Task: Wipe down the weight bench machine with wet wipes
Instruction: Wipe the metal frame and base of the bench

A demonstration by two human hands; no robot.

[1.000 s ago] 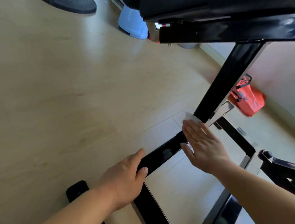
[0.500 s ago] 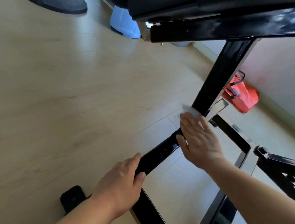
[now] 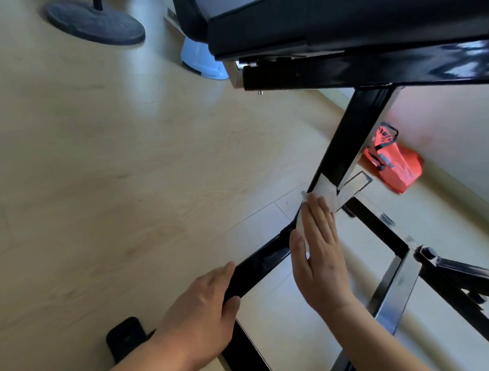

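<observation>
A pale wood-look floor (image 3: 96, 173) fills most of the view, with a light wall and skirting running along the right side. A dark round stand base (image 3: 96, 24) sits on the floor at the upper left, a pale blue container (image 3: 201, 60) stands behind the machine, and an orange bag (image 3: 393, 164) lies against the wall on the right. The weight bench machine (image 3: 356, 135) is a glossy black metal frame: a padded black seat and a thick horizontal beam cross the top, a slanted post drops from the beam to a low bar near the floor, and more black bars branch off at the lower right. The left hand (image 3: 198, 315) is curled over the low bar, fingers on its far side and thumb on the near side, closed around it. The right hand (image 3: 319, 255) is flat and spread, fingers straight and together, pressing a white wet wipe (image 3: 323, 193) against the frame where the slanted post meets the low bar. The wipe shows beyond the fingertips, lying up the foot of the post, with its near part hidden under the palm.
</observation>
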